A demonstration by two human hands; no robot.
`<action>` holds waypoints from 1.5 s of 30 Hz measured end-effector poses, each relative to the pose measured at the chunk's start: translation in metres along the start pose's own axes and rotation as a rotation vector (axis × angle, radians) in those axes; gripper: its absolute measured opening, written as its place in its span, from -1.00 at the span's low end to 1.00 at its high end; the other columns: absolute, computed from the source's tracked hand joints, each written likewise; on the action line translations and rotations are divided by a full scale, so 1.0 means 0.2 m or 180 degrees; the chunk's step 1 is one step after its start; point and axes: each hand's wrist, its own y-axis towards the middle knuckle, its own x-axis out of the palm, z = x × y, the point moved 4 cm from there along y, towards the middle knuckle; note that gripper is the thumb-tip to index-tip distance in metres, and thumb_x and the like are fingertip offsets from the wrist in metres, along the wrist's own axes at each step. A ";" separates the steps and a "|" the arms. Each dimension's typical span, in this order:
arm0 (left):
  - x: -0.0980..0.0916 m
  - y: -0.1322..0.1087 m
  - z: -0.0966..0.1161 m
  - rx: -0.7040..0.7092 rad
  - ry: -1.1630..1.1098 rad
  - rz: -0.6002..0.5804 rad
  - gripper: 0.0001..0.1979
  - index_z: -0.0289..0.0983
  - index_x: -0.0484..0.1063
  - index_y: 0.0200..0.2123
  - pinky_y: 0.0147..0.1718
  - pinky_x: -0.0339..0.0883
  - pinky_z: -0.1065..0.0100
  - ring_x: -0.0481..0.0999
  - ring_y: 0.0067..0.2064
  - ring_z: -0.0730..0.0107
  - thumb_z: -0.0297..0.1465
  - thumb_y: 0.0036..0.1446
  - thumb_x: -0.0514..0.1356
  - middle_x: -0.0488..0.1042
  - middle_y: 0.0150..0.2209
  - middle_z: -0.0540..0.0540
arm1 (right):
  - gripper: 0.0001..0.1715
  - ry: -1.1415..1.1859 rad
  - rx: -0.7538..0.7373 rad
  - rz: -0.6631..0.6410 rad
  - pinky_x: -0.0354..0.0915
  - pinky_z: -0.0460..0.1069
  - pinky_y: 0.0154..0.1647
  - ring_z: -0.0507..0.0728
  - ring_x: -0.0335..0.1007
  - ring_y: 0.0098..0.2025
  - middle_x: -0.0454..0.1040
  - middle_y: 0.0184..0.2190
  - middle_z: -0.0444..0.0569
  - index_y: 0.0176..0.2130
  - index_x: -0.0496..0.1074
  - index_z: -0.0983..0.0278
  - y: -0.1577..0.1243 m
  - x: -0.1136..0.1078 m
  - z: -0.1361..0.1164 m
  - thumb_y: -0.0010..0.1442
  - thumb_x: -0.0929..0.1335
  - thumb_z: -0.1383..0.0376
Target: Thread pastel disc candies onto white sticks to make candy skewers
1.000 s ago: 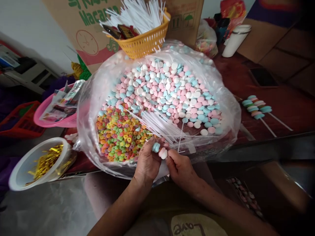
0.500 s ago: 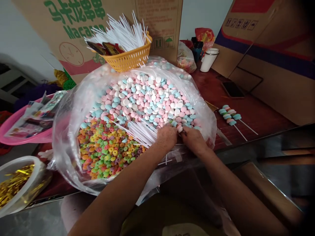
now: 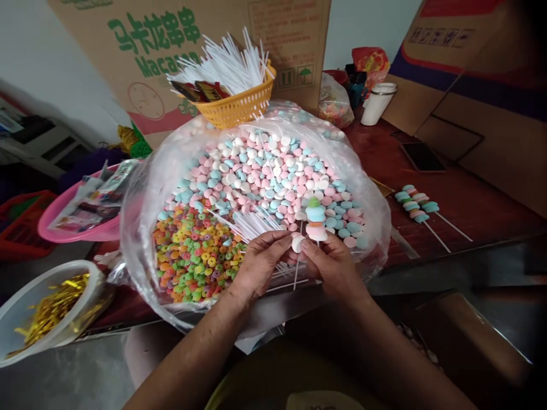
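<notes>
Stacked pastel candy skewer (image 3: 316, 214): smooth, matt pieces; loose domed pink, white and blue candies (image 3: 277, 171) same finish. Multicoloured ring-shaped candies (image 3: 211, 261) look grainy, slightly glossy. Big clear plastic bag (image 3: 135, 245) is glossy, wrinkled. Thin white sticks (image 3: 253, 229) smooth, material unclear. Yellow perforated basket (image 3: 238, 110) plastic. Large brown printed box (image 3: 226, 20) matt cardboard. Narrow gold strips (image 3: 53, 310) shiny, foil-like. Dark red tabletop (image 3: 380, 151) looks smooth, faintly glossy.

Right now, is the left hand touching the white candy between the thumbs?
Touching: in the head view, the left hand has its thumb against the white candy.
</notes>
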 end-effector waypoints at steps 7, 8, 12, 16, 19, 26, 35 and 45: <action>-0.14 -0.17 0.04 0.0771 0.0255 0.0038 -0.74 -0.29 0.50 -0.30 -0.26 0.41 0.38 0.50 -0.35 0.44 -0.42 -0.15 0.36 0.54 -0.36 -0.07 | -0.64 0.0044 0.0201 -0.0088 -0.17 -0.16 -0.76 -0.14 -0.21 -0.76 0.06 -0.72 -0.36 -0.28 0.27 0.25 -0.06 0.18 0.06 0.02 0.38 0.08; -0.16 -0.18 0.05 0.0819 0.0240 0.0064 -0.76 -0.29 0.50 -0.30 -0.27 0.41 0.38 0.50 -0.37 0.44 -0.42 -0.13 0.35 0.54 -0.37 -0.07 | -0.65 -0.0152 0.0247 -0.0173 -0.15 -0.16 -0.75 -0.13 -0.18 -0.74 0.09 -0.70 -0.33 -0.29 0.29 0.26 -0.08 0.18 0.05 0.04 0.37 0.07; -0.26 -0.17 0.08 0.0903 -0.0013 0.0288 -0.79 -0.29 0.49 -0.34 -0.28 0.42 0.35 0.50 -0.35 0.44 -0.40 -0.12 0.34 0.54 -0.35 -0.06 | -0.69 -0.1786 0.0029 -0.0729 0.01 -0.12 -0.62 -0.06 0.04 -0.62 0.18 -0.65 -0.21 -0.45 0.34 0.28 -0.22 0.11 -0.05 0.17 0.27 0.11; -0.30 -0.17 0.11 0.1040 -0.0059 0.0470 -0.76 -0.30 0.48 -0.38 -0.34 0.43 0.37 0.51 -0.40 0.44 -0.40 -0.20 0.37 0.53 -0.41 -0.05 | -0.59 -0.2845 -0.0385 -0.1057 0.07 -0.11 -0.57 -0.01 0.12 -0.58 0.21 -0.65 -0.16 -0.57 0.24 0.26 -0.33 0.08 -0.07 0.23 0.18 0.14; -0.29 -0.19 0.12 0.1180 0.0077 0.0552 -0.69 -0.27 0.48 -0.32 -0.37 0.42 0.41 0.50 -0.42 0.46 -0.43 -0.23 0.38 0.52 -0.42 -0.02 | -0.57 -0.3023 -0.0332 -0.1055 0.08 -0.11 -0.58 0.00 0.13 -0.60 0.22 -0.67 -0.16 -0.58 0.19 0.24 -0.35 0.09 -0.03 0.25 0.14 0.14; -0.27 -0.24 0.11 0.0885 0.0364 0.0323 -0.67 -0.27 0.47 -0.26 -0.46 0.40 0.45 0.46 -0.48 0.50 -0.44 -0.19 0.36 0.50 -0.47 0.00 | -0.54 -0.3141 -0.0365 -0.0981 0.05 -0.10 -0.61 0.00 0.11 -0.65 0.19 -0.72 -0.17 -0.62 0.16 0.23 -0.31 0.08 -0.04 0.24 0.13 0.12; -0.27 -0.22 0.11 0.0871 0.0199 0.0340 -0.74 -0.29 0.49 -0.32 -0.36 0.45 0.39 0.51 -0.42 0.46 -0.43 -0.18 0.36 0.54 -0.41 -0.03 | -0.56 -0.3172 -0.0451 -0.1053 0.04 -0.10 -0.58 0.00 0.11 -0.62 0.19 -0.69 -0.18 -0.59 0.13 0.23 -0.33 0.07 -0.04 0.25 0.13 0.13; -0.26 -0.22 0.12 0.1052 0.0512 0.0576 -0.74 -0.32 0.42 -0.34 -0.45 0.39 0.47 0.47 -0.48 0.52 -0.45 -0.18 0.33 0.51 -0.47 0.01 | -0.56 -0.3302 -0.0413 -0.1061 0.03 -0.09 -0.57 0.00 0.11 -0.62 0.19 -0.68 -0.17 -0.59 0.11 0.23 -0.34 0.07 -0.03 0.26 0.11 0.12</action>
